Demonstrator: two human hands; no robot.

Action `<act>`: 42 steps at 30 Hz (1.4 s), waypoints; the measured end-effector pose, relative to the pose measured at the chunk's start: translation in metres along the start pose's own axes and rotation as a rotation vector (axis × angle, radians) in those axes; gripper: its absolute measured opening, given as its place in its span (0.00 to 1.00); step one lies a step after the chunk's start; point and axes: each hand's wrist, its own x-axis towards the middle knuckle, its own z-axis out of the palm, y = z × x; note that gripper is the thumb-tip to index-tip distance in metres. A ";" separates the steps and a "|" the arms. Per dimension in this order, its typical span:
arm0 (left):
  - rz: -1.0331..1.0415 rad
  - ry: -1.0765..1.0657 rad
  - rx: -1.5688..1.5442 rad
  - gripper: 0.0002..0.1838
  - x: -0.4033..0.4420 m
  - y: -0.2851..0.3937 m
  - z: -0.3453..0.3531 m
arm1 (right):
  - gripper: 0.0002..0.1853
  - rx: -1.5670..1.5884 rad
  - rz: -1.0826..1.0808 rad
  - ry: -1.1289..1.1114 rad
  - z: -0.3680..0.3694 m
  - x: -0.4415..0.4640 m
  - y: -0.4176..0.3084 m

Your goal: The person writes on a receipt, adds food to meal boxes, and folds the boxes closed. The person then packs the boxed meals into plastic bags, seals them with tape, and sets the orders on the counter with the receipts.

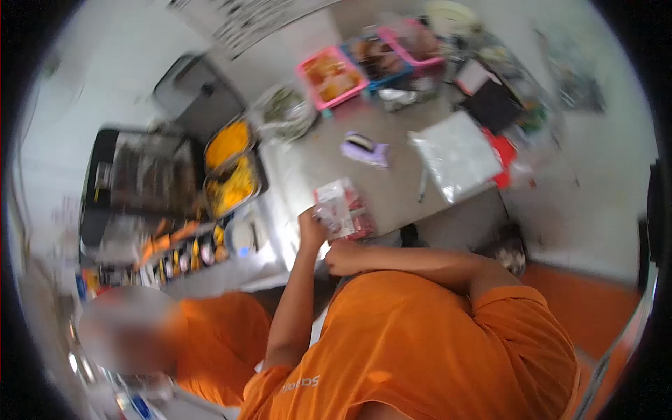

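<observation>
A clear packet with red and white contents (344, 210) lies at the near edge of the steel table. My left hand (312, 228) is closed at the packet's left edge, with fingers curled on it. Just below the packet's lower corner, my right hand (341, 257) is closed in a fist; its fingertips are hidden, and what they hold cannot be made out. Beyond the packet, a purple and white item with a dark top (364, 148) rests on the table.
White plastic sheets (458, 154) and a pen (423, 185) are at right. Pink-rimmed (332, 77) and blue trays, and a bag of greens (285, 112), stand behind. Trays of yellow food (234, 189) are at left. A co-worker in orange (220, 343) is close on the left.
</observation>
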 end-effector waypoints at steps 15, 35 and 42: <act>0.978 -0.713 0.037 0.12 -0.130 0.226 0.015 | 0.51 -0.208 0.636 1.436 0.088 -0.194 -0.104; 0.727 -1.210 -0.457 0.08 -0.314 0.278 0.075 | 0.29 -0.100 2.192 1.516 0.336 -0.599 -0.438; 0.707 -1.071 -0.408 0.07 -0.395 0.281 0.099 | 0.42 -0.619 1.949 2.341 0.342 -0.852 -0.434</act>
